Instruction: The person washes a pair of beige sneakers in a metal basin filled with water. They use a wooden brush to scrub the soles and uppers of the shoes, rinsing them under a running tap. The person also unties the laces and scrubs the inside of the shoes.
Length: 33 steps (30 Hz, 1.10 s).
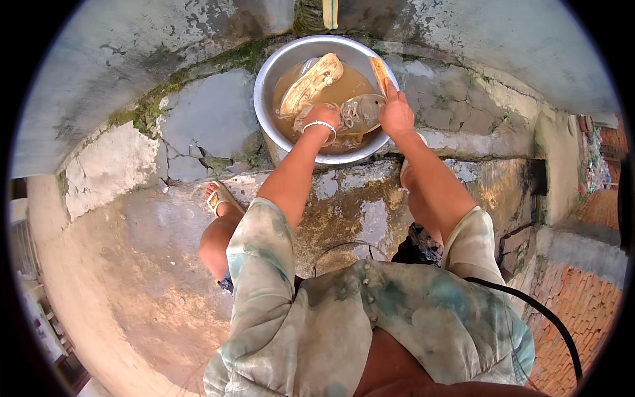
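Note:
A grey lace-up sneaker (364, 113) lies across the front of a round metal basin (265, 101), its toe to the right. My left hand (322, 118) grips the sneaker at its heel end and wears a bangle on the wrist. In my right hand (397, 111) is what looks like a wooden brush (379, 74), its far end up against the basin's right rim; any bristles are hidden. My right fingers are close beside the sneaker's toe. Another shoe (312, 84) rests sole up at the basin's left, partly in cloudy brown water (354, 84).
The basin stands on a cracked, wet concrete ledge (213, 119) against a mossy wall (238, 20). A pale strip (330, 15) hangs above the basin. My sandalled left foot (221, 198) is on the lower wet floor (163, 258). A black cable (545, 317) curves at the right.

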Tool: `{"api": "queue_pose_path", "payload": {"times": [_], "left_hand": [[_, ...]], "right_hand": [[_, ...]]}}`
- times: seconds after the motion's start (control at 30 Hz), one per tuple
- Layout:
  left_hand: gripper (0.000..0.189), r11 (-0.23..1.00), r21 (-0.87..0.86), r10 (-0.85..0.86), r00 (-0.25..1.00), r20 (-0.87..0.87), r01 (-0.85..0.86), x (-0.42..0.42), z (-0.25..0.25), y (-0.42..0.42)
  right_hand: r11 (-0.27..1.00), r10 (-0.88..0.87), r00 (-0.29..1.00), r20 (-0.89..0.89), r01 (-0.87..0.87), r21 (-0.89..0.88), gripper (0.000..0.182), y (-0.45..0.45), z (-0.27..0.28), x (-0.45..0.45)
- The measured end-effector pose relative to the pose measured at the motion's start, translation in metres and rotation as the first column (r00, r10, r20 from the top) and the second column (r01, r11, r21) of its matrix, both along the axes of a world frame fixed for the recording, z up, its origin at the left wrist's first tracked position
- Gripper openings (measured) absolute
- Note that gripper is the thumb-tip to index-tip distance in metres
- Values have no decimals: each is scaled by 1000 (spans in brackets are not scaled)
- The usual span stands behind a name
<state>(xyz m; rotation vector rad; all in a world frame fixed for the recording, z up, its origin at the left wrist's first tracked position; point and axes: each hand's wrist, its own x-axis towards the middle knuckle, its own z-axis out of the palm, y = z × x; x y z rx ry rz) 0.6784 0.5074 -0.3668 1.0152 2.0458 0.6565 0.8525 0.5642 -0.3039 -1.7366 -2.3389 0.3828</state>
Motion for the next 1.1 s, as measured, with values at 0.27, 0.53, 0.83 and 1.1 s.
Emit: {"api": "queue_pose_path", "payload": {"times": [0.27,0.53,0.83,1.1], "left_hand": [[14,942,-130,293,567,769,-310,19,116,-36],[17,971,47,138,710,690,-235,21,185,-68],[58,875,118,333,761,557,-469,-39,127,-177],[70,929,107,-248,-380,891,-355,7,102,-251]], "right_hand": [[957,268,951,-157,-281,-74,97,-79,68,-20],[957,272,938,-213,-240,165,73,-87,98,-35],[872,98,888,-449,-294,-391,69,-125,144,-38],[461,-45,771,-635,-548,-698,63,-156,166,-39]]}}
